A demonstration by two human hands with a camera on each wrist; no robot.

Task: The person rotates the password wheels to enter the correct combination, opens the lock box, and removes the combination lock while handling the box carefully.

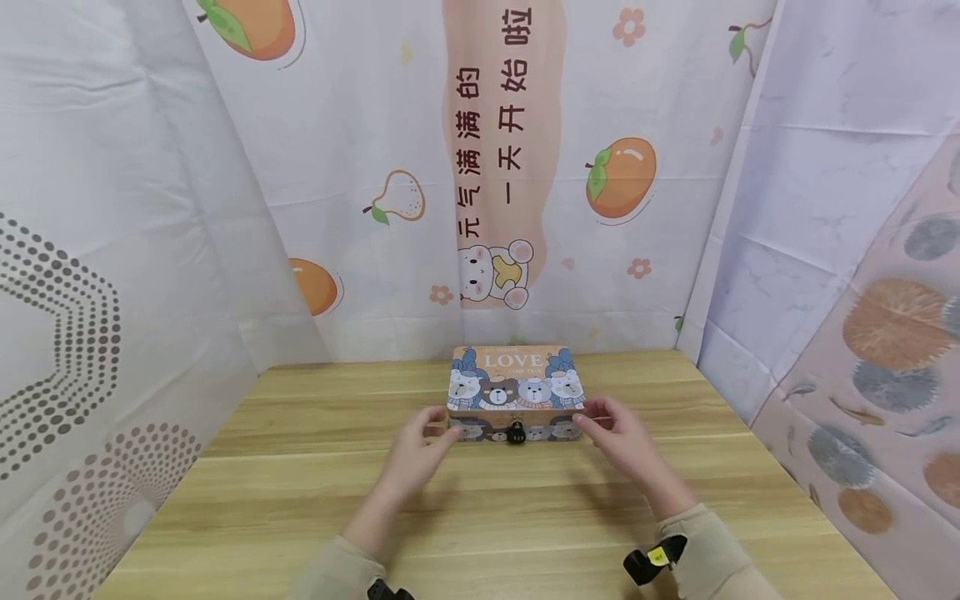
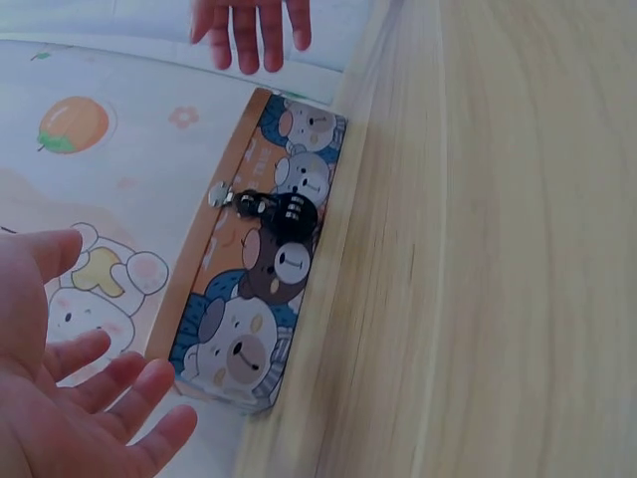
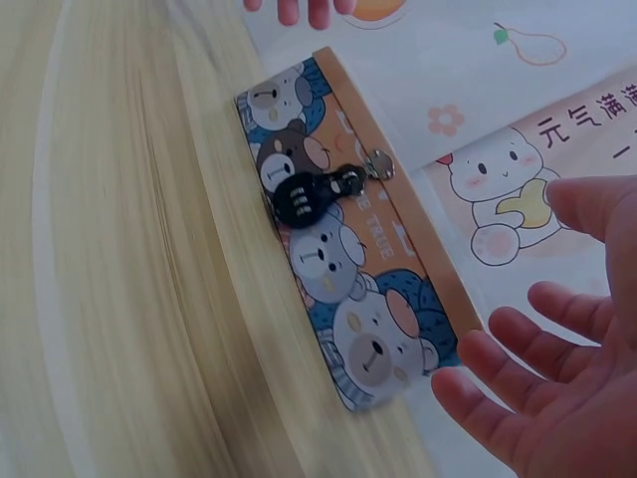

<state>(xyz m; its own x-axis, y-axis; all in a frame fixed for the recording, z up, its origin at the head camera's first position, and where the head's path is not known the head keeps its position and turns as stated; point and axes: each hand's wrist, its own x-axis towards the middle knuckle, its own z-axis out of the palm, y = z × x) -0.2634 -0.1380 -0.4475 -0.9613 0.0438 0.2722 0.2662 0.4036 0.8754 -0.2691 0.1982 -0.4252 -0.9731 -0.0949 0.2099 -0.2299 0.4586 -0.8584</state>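
A rectangular tin box (image 1: 517, 400) stands on the wooden table, its lid printed with bears and the word LOVE. On its front hangs a black combination padlock (image 1: 516, 432), with number wheels visible in the right wrist view on the padlock (image 3: 299, 200), fastened through a metal hasp (image 3: 379, 165). The lid is down. At the box's left end is my left hand (image 1: 420, 443), fingers spread and loosely bent. My right hand (image 1: 619, 435) is at the right end in a similar pose. Both wrist views show the fingers apart, gripping nothing; whether fingertips touch the box cannot be told.
The light wooden table (image 1: 510, 525) extends from the box toward me. Right behind the box hangs a fruit-printed curtain (image 1: 360, 275). Further curtains close in the left (image 1: 172, 275) and right (image 1: 780, 275) sides. Each forearm wears a black wrist camera (image 1: 652, 560).
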